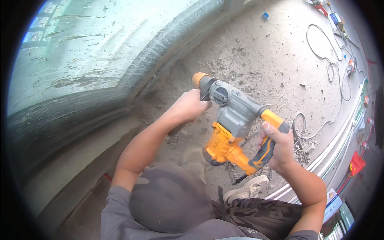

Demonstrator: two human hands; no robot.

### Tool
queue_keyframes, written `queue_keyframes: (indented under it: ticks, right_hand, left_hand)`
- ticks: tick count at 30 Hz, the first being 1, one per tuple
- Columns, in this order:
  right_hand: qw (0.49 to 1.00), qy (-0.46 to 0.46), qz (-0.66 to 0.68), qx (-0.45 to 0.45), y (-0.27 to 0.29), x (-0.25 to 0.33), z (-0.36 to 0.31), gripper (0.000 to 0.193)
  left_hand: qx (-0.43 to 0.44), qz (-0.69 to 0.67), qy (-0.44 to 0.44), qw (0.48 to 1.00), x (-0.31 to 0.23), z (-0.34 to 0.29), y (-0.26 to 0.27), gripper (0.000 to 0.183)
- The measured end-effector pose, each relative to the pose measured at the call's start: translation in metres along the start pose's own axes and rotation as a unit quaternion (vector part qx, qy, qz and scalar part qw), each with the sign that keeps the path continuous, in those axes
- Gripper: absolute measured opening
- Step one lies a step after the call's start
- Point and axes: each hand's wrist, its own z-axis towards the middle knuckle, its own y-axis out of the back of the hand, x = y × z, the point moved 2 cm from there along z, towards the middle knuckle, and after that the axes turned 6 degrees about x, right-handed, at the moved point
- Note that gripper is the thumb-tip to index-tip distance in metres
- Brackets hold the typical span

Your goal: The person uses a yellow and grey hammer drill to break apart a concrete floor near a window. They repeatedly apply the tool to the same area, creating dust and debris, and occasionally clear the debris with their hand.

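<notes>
You have two hands in view, one left hand point(189, 105) and one right hand point(282, 146), plus two grey sleeves point(115, 212). Also: one orange-and-grey rotary hammer point(237, 120), one dark cap point(170, 200), one small blue lid point(265, 16), one bright red object point(356, 163) and one clearly seen shoe point(247, 189). White pipes point(321, 163) number several, too bundled to count; rubble pieces point(310, 148) are many.

The glass pane point(80, 52) is left of the drill point(236, 110), the pipes point(325, 157) right.

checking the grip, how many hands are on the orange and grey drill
2: the left hand grips the drill near its orange nose; the right hand holds the rear handle. No other hands show.
</notes>
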Motion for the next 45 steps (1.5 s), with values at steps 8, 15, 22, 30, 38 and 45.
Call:
queue_keyframes:
  ticks: [8,15,22,30,38,45]
  right_hand:
    - [0.992,-0.004,0.125,0.015,0.025,-0.083,0.013,0.027]
    - [0.980,0.004,0.193,0.038,0.021,-0.119,0.018,0.030]
    - [0.981,0.040,0.168,0.084,0.030,-0.106,-0.007,0.029]
    - [0.964,0.020,0.242,0.111,0.003,-0.105,-0.004,0.025]
    - [0.960,0.001,0.258,0.106,-0.027,-0.063,-0.006,0.021]
    - [0.945,-0.018,0.312,0.096,-0.033,-0.095,-0.001,0.022]
  left_hand:
    - [-0.075,0.190,0.022,0.979,0.017,0.010,-0.019,0.062]
    - [-0.084,0.192,0.075,0.975,0.014,0.005,-0.016,0.054]
    - [-0.155,0.197,0.071,0.965,0.031,-0.004,-0.037,0.058]
    - [-0.066,0.124,0.090,0.986,0.019,0.000,-0.012,0.047]
    - [-0.044,0.107,0.084,0.990,0.003,-0.010,0.021,0.045]
    - [-0.089,0.269,0.097,0.954,0.012,-0.009,0.028,0.064]
